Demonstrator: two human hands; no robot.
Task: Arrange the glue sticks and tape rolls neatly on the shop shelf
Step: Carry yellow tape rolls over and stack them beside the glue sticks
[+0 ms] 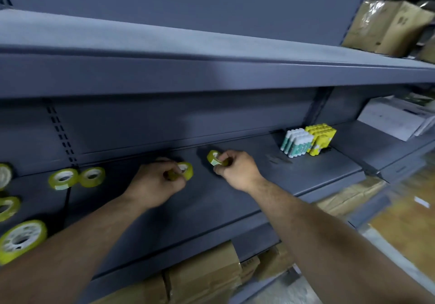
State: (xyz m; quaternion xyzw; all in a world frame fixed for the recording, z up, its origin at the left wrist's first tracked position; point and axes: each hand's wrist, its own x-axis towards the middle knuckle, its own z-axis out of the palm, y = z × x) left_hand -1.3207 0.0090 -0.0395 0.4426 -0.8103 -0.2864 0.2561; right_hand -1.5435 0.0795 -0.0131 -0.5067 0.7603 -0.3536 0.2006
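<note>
My left hand [156,182] grips a small yellow-green tape roll [186,170] just above the grey shelf [235,197]. A little to the right, my right hand [237,170] pinches another small tape roll [213,157]. Two more rolls [63,178] [92,176] stand side by side at the left near the back panel. Further rolls lie at the far left edge, the largest one [22,239] nearest me. At the shelf's right end stand a pack of white-and-teal glue sticks [297,142] and a pack of yellow glue sticks [321,137], touching each other.
An upper grey shelf [211,68] overhangs the working shelf. Brown cardboard boxes [204,277] sit below the shelf, and others [386,26] stand at the upper right. A white box [395,120] rests on the neighbouring shelf to the right.
</note>
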